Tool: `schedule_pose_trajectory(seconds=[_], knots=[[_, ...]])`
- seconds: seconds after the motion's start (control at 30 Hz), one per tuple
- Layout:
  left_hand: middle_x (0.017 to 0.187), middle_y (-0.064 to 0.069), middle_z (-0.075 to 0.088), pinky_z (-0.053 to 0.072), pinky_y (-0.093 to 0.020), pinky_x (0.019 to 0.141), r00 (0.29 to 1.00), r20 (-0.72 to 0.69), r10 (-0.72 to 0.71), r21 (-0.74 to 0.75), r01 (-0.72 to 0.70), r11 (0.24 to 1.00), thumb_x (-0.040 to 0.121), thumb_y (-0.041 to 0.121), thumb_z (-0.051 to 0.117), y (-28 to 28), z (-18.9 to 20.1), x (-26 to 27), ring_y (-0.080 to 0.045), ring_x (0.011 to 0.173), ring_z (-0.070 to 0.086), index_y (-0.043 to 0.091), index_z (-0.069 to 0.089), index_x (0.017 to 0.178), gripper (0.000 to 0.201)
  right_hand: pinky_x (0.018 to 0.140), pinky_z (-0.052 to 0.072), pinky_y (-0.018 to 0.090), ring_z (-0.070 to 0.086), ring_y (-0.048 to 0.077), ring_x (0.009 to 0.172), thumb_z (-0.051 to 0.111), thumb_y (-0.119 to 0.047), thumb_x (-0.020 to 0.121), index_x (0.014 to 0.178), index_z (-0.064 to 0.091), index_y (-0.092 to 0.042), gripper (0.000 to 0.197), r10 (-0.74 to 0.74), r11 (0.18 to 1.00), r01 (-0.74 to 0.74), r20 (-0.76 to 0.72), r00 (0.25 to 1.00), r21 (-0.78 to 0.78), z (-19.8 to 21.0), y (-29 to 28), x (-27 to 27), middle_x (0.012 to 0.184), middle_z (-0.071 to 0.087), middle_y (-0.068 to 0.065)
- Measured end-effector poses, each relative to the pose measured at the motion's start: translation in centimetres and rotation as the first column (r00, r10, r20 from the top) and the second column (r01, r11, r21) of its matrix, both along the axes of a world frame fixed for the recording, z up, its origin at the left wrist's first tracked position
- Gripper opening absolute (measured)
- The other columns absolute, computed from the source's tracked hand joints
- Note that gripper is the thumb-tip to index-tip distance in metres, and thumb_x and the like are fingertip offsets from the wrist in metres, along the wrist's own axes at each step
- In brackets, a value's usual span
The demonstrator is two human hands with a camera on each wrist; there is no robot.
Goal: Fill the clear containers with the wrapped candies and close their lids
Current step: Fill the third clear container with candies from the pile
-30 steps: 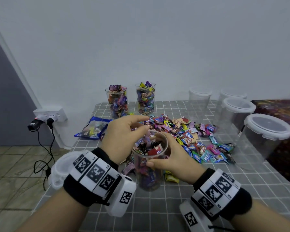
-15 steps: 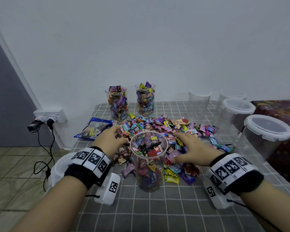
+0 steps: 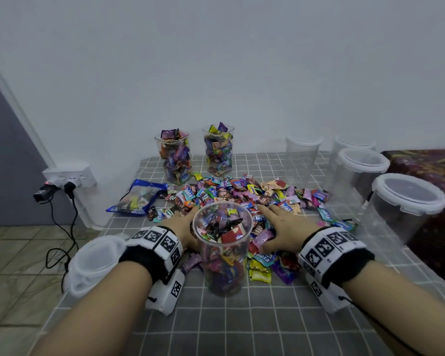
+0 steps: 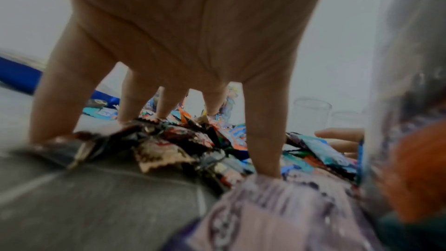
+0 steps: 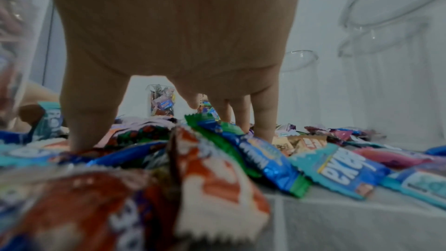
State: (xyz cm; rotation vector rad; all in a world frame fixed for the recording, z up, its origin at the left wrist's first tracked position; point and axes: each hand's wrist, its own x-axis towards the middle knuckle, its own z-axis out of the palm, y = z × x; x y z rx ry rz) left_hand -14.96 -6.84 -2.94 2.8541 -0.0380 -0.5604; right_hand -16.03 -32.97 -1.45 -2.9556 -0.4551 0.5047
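A clear container [image 3: 222, 255] stands at the front of the table, candy up to its rim and no lid on it. Behind and around it spreads the pile of wrapped candies [image 3: 244, 194]. My left hand [image 3: 181, 227] lies on the pile just left of the container, partly hidden behind it. My right hand [image 3: 280, 226] lies on the pile just right of it. In the left wrist view the left hand [image 4: 193, 83] has spread fingers [image 4: 263, 140] standing on wrappers. In the right wrist view the right hand [image 5: 173, 64] does the same, holding nothing.
Two full lidless containers [image 3: 174, 158] [image 3: 219, 152] stand at the back. Several empty containers stand along the right, the nearest [image 3: 406, 201] lidded. A loose white lid [image 3: 95, 260] lies at the table's left edge. A blue candy bag [image 3: 136, 199] lies back left.
A second ago both hands were up at the container's rim. They have come down onto the candy pile on either side of it and now lie a little closer to the container.
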Motion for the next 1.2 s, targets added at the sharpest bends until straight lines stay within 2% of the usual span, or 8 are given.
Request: schedule_pose_trajectory(seconds=[0.13,0.2,0.33,0.5,0.63,0.87,0.97,1.2], knots=[[0.149,-0.009,0.034,0.035,-0.042,0.108,0.996,0.02,-0.09,0.094,0.087,0.992,0.089,0.035,0.057,-0.6,0.7,-1.1,-0.027,0.134,0.037,0.027,0.038,0.142,0.057,0.11,0.03,0.04,0.016,0.024,0.144,0.064,-0.056,0.079,0.15,-0.006,-0.036,0.102,0.033,0.999,-0.033,0.006,0.999,-0.025,-0.2,0.2,0.3,0.16,0.001,0.001],[0.147,-0.008,0.038,0.037,-0.043,0.107,0.992,0.019,-0.121,0.121,0.118,0.986,0.092,0.031,0.054,-1.0,1.1,-1.5,-0.026,0.132,0.04,0.026,0.044,0.139,0.049,0.11,0.029,0.041,0.016,0.025,0.143,0.063,-0.058,0.079,0.15,-0.003,-0.038,0.099,0.05,0.998,-0.049,0.021,0.998,-0.05,-0.4,0.4,0.4,0.159,0.005,0.0],[0.12,-0.011,0.06,0.046,-0.038,0.097,0.992,0.057,-0.112,0.207,0.098,0.973,0.095,0.019,0.047,-2.0,1.8,-2.0,-0.027,0.108,0.057,0.011,0.058,0.119,0.028,0.108,0.032,0.04,0.023,0.026,0.14,0.061,-0.059,0.08,0.149,0.012,-0.039,0.087,0.081,0.995,-0.077,0.06,0.995,-0.07,-0.8,0.4,0.8,0.157,0.015,0.001],[0.116,-0.012,0.061,0.047,-0.036,0.095,0.992,0.098,-0.076,0.225,0.052,0.973,0.098,0.013,0.038,-2.6,2.1,-2.2,-0.029,0.107,0.058,0.005,0.058,0.114,0.027,0.1,0.039,0.036,0.038,0.024,0.127,0.06,-0.047,0.085,0.141,0.038,-0.028,0.063,0.082,0.995,-0.073,0.119,0.99,-0.074,-0.8,0.7,0.8,0.141,0.037,0.002],[0.114,-0.012,0.062,0.048,-0.039,0.093,0.99,0.107,-0.087,0.216,0.062,0.974,0.097,0.016,0.04,-2.6,2.0,-2.1,-0.03,0.105,0.059,0.007,0.061,0.11,0.026,0.091,0.044,0.033,0.048,0.024,0.116,0.058,-0.031,0.089,0.127,0.053,-0.02,0.04,0.087,0.995,-0.077,0.174,0.981,-0.062,-0.8,1.0,0.9,0.128,0.045,0.005],[0.11,-0.011,0.063,0.05,-0.035,0.086,0.98,0.175,-0.094,0.182,0.061,0.981,0.095,0.014,0.04,-2.3,1.5,-2.1,-0.028,0.099,0.06,0.007,0.062,0.11,0.027,0.091,0.043,0.033,0.052,0.024,0.114,0.049,-0.014,0.093,0.124,0.056,-0.016,0.032,0.053,0.999,-0.049,0.217,0.975,-0.023,-0.8,1.0,0.9,0.124,0.049,0.006],[0.105,-0.009,0.064,0.051,-0.034,0.082,0.978,0.194,-0.071,0.156,0.041,0.987,0.094,0.017,0.042,-2.1,1.3,-2.1,-0.027,0.094,0.061,0.007,0.063,0.103,0.025,0.09,0.041,0.03,0.051,0.023,0.114,0.044,-0.006,0.092,0.123,0.055,-0.014,0.034,0.025,1.0,-0.026,0.229,0.973,0.004,-0.7,0.9,0.8,0.124,0.05,0.006],[0.102,-0.013,0.063,0.046,-0.034,0.077,0.954,0.294,-0.054,0.146,0.011,0.989,0.092,0.013,0.044,-2.4,1.8,-2.7,-0.029,0.094,0.06,0.007,0.061,0.091,0.017,0.081,0.042,0.031,0.054,0.028,0.105,0.046,-0.004,0.09,0.108,0.056,-0.007,0.021,-0.039,0.999,0.037,0.258,0.965,0.011,0.0,0.9,0.3,0.114,0.056,0.011]])
